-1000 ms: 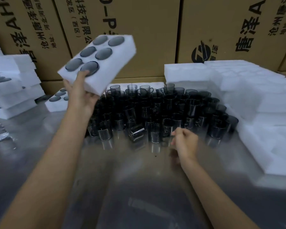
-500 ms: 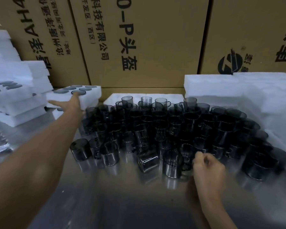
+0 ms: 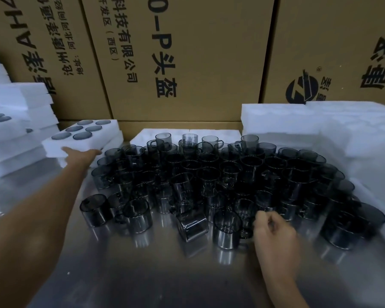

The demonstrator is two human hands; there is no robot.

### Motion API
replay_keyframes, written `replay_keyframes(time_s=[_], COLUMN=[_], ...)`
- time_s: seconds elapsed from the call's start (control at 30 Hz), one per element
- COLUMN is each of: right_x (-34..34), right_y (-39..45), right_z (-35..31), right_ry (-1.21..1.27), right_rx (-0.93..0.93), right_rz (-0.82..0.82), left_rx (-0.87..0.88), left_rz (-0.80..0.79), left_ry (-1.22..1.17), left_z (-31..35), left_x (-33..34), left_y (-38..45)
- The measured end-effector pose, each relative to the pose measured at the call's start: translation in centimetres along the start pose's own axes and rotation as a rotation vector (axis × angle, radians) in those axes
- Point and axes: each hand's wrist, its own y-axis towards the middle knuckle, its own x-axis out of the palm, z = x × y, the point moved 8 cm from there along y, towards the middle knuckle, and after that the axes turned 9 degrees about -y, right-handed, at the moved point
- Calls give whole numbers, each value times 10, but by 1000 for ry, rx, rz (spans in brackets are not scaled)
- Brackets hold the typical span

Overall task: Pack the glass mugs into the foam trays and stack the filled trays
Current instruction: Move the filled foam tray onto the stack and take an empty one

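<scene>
Brown cardboard cartons (image 3: 187, 58) printed with black characters stand as a wall along the back. Below them a shiny metal table (image 3: 156, 270) fills the lower frame and mirrors what stands on it. Thick white foam blocks (image 3: 320, 125) are piled on the right, running down that edge of the table, and a stack of white foam trays (image 3: 13, 121) rises on the left, with dark round mug tops showing in one of them. A large crowd of smoky dark glass mugs (image 3: 209, 174) covers the middle of the table, most of them upright and packed close together; the back row stands on a low foam sheet (image 3: 142, 136). One mug (image 3: 192, 225) at the front edge of the crowd lies tilted over on its side. Left of the crowd, a filled tray (image 3: 80, 138) holding six mugs sits on top of another foam tray beneath it. The left hand (image 3: 82, 153) reaches out to the near edge of that filled tray, fingers laid fairly straight against the foam, touching rather than wrapped round it. The right hand (image 3: 272, 227) is at the front right of the crowd, its fingers curled beside a front-row mug (image 3: 228, 230); it is blurred, so whether they pinch the handle cannot be told.
</scene>
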Motion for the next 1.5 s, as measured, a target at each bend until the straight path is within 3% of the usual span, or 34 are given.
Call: replay_keyframes(time_s=[0.2,0.33,0.6,0.77,0.9,0.97,1.2,1.3,1.4,1.5], right_x=[1,2,1,-6,-16,-38,-162,-207,-229,-229], right_y=[-1,-2,-3,-10,-13,-11,14,49,82,91], right_z=[1,0,2,2,-19,-30,-92,-81,-37,-13], right_ry=[8,44,67,88,-177,-256,-715,-946,-1059,-1114], right_rx=[-5,-26,5,32,-145,-206,-542,-406,-135,-146], right_rz=[-20,-41,-39,-113,-356,-355,193,262,82,27], left_rx=[114,105,411,631,811,878,1154,1227,1235,1211], left_rz=[-244,-204,-28,-156,-430,-571,-764,-791,-802,-818], left_ry=[228,350,420,356,317,291,359,410,436,438], left_z=[9,20,72,92,92,85,53,46,44,40], left_x=[22,19,36,74,111,123,139,138,134,132], left_y=[-26,-45,-138,-236,-331,-377,-486,-501,-505,-504])
